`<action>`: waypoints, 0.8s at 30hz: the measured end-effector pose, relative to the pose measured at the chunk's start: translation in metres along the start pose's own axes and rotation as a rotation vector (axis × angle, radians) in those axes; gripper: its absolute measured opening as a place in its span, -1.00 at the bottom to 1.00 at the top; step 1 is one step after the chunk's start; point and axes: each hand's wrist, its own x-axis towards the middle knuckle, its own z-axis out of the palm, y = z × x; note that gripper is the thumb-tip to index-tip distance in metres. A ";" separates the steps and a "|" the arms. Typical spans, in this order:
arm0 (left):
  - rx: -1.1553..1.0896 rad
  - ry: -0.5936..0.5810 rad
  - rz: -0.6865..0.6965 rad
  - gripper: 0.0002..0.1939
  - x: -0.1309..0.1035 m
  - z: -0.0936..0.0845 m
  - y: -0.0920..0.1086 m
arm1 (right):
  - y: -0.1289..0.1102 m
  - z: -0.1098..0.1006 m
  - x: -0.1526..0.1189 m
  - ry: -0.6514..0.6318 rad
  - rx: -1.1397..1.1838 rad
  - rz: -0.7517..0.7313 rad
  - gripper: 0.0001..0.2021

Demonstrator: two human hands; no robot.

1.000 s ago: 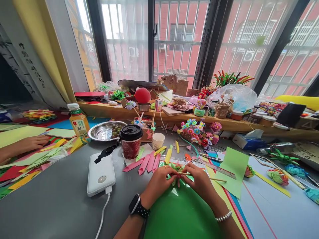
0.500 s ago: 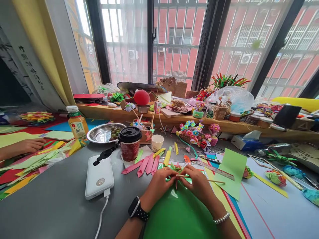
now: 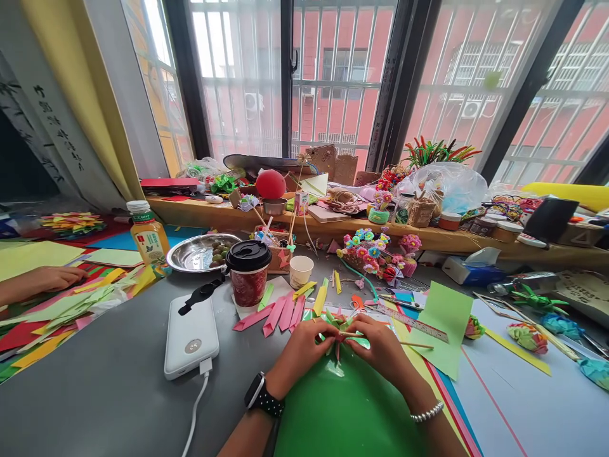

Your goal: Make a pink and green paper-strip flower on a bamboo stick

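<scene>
My left hand (image 3: 301,352) is closed in a pinch on a small folded-paper flower (image 3: 338,351) with pink and green petals, partly covered by my fingers. My right hand (image 3: 380,350) grips a thin wooden stick (image 3: 419,345); its tip meets the flower's middle between my hands, while the other end sticks out to the right. Both hands are above a glossy green sheet (image 3: 352,406). Just beyond my left hand lie folded pink paper strips (image 3: 285,312) and a yellow folded strip (image 3: 320,301). A ruler (image 3: 413,322) and a light green paper sheet (image 3: 445,327) lie right of my right hand.
A white power bank (image 3: 191,336) with a cable lies left, near a lidded coffee cup (image 3: 248,279), a paper cup (image 3: 301,271), a metal plate (image 3: 183,257) and a juice bottle (image 3: 148,238). Another person's hand (image 3: 47,282) rests among paper strips at far left.
My right hand has shifted very slightly, and the flower's petals show a bit more between my hands. The grip of both hands looks the same.
</scene>
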 end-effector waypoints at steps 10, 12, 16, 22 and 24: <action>0.014 0.063 -0.014 -0.82 0.000 0.001 0.003 | -0.005 0.007 0.003 0.066 -0.076 0.011 -0.94; 0.034 0.093 -0.013 -0.82 0.000 0.002 0.004 | -0.007 0.007 0.002 0.086 -0.084 0.025 -0.93; 0.061 0.134 -0.004 -0.81 -0.001 0.005 0.005 | -0.010 0.007 0.002 0.117 -0.091 0.045 -0.92; 0.016 0.137 0.018 -0.83 0.000 0.004 0.006 | -0.014 0.001 0.001 0.156 -0.033 0.040 -0.91; -0.002 0.129 0.027 -0.85 0.000 0.002 0.006 | -0.015 0.000 0.000 0.150 -0.021 0.035 -0.90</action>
